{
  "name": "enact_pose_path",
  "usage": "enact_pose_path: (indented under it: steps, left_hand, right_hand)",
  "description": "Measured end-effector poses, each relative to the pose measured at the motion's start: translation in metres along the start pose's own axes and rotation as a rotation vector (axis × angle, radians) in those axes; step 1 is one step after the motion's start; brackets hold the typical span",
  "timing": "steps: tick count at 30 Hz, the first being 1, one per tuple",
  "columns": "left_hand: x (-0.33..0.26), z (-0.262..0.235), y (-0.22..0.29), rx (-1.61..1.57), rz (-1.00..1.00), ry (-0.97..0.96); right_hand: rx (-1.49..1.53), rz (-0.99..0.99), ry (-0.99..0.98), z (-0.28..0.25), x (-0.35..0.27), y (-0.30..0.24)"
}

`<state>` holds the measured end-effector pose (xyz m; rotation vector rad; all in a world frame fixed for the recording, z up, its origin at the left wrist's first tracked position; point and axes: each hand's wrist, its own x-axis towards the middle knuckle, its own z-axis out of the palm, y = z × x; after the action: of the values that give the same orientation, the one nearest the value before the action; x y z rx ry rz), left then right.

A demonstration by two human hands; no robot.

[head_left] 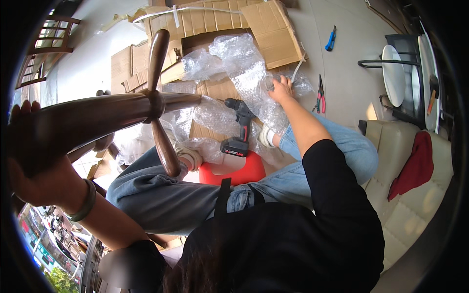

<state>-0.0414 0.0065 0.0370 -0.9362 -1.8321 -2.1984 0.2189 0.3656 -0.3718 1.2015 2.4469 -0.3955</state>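
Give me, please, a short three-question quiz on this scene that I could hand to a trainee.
1. True or false: the left hand grips a dark wooden furniture piece with crossed legs.
2. What does the right hand touch? A) the cordless drill B) the bubble wrap C) the red-handled pliers
3. Fill in: the drill stands upright on a red ____ between the person's knees.

Key
1. True.
2. B: the hand rests on the wrap; the drill and pliers lie untouched.
3. Stool.
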Motion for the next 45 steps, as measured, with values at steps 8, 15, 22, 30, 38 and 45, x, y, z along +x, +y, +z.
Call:
enact_pose_path:
  steps: [8, 15, 22, 30, 38, 45]
  left_hand:
    - [-0.001, -0.021, -0.001, 0.062, -0.019, 0.099]
    - [0.001, -0.023, -0.006, 0.115, -0.071, 0.265]
    - [-0.005, 0.011, -0.005, 0.308, -0.156, 0.282]
    - [-0.007, 0.025, -0.005, -0.015, -0.091, -0.054]
    - [-0.015, 0.019, -0.003, -0.010, -0.077, -0.089]
    - [-0.008, -0.005, -0.007, 0.025, -0.072, 0.045]
  right_hand:
    - [0.533, 0.578, 0.348, 0.020, 0.063, 0.094]
    - [1.035, 0.257, -0.269, 0.016, 0.103, 0.152]
    - [0.355, -0.223, -0.699, -0.144, 0.089, 0.072]
    - [1.107, -0.560, -0.274, -0.246, 0.032, -0.072]
    - [0.828, -0.156, 0.524, -0.136, 0.067, -0.076]
    - [-0.087, -0.309, -0.096, -0.037, 0.008, -0.088]
